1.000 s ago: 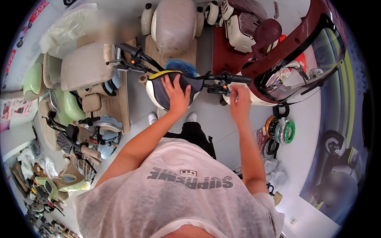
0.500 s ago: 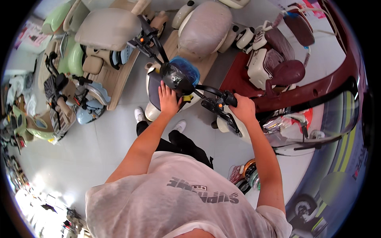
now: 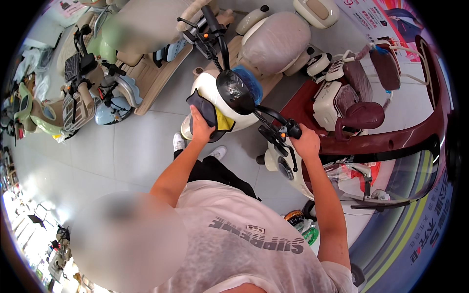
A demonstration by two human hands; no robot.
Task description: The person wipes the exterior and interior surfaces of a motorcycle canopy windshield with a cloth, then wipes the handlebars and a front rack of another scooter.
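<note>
A white electric scooter stands before me, its rounded front panel [image 3: 209, 87] pale and glossy. My left hand [image 3: 201, 128] is closed on a cloth [image 3: 223, 121], dark grey on one side and yellow on the other, lying against the lower part of that panel. At the right end of the handlebar, my right hand [image 3: 307, 141] wraps around the black grip [image 3: 294, 129]. Between the two bar ends sits a black glossy display housing [image 3: 235, 92], with blue plastic [image 3: 250, 84] behind it. The left grip [image 3: 210, 17] has no hand on it.
A plastic-wrapped grey seat [image 3: 276, 43] lies beyond the handlebar. To the right stands a dark red vehicle with a curved frame [image 3: 371, 142] and windshield. Several scooters, one with a wire basket [image 3: 78, 115], crowd the left. Grey tiled floor [image 3: 137, 151] lies between.
My left hand has gone from spread flat on the cloth to gripping it bunched, uncovering more white panel. My right hand stays on the grip. The view has shifted.
</note>
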